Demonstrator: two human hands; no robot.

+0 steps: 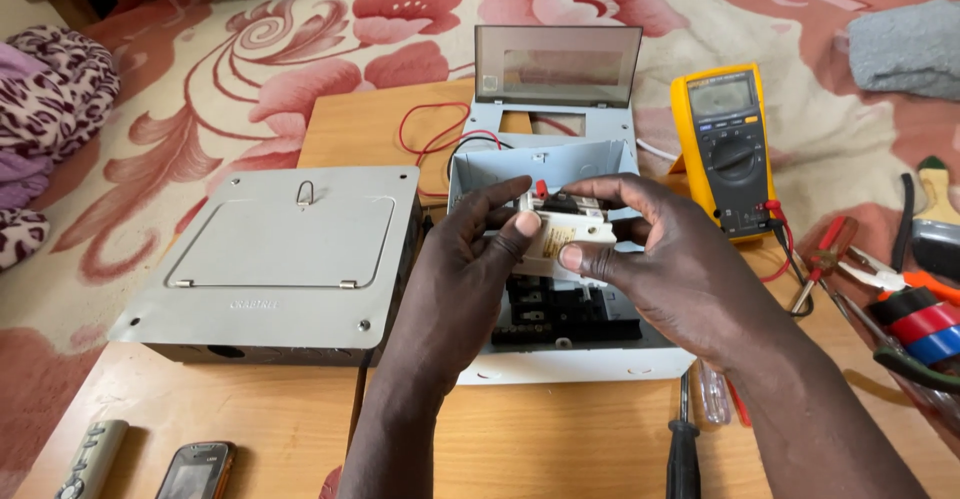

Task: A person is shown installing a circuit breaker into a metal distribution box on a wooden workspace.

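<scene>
Both hands hold a small cream-white circuit breaker (562, 237) with a red toggle above an open grey metal breaker box (560, 364). My left hand (470, 259) grips its left side, thumb on its face. My right hand (665, 259) wraps the right side, fingers curled along its front edge. Beneath the breaker, black breakers (560, 314) sit in the box. The box's smoked plastic lid (557, 64) stands upright behind.
A closed grey metal enclosure (275, 254) lies at left on the wooden board (500, 439). A yellow multimeter (725, 149) leans at right. Pliers, screwdrivers (683, 449) and tape rolls (925, 324) lie right. A phone (195, 469) and remote (90, 459) sit at front left.
</scene>
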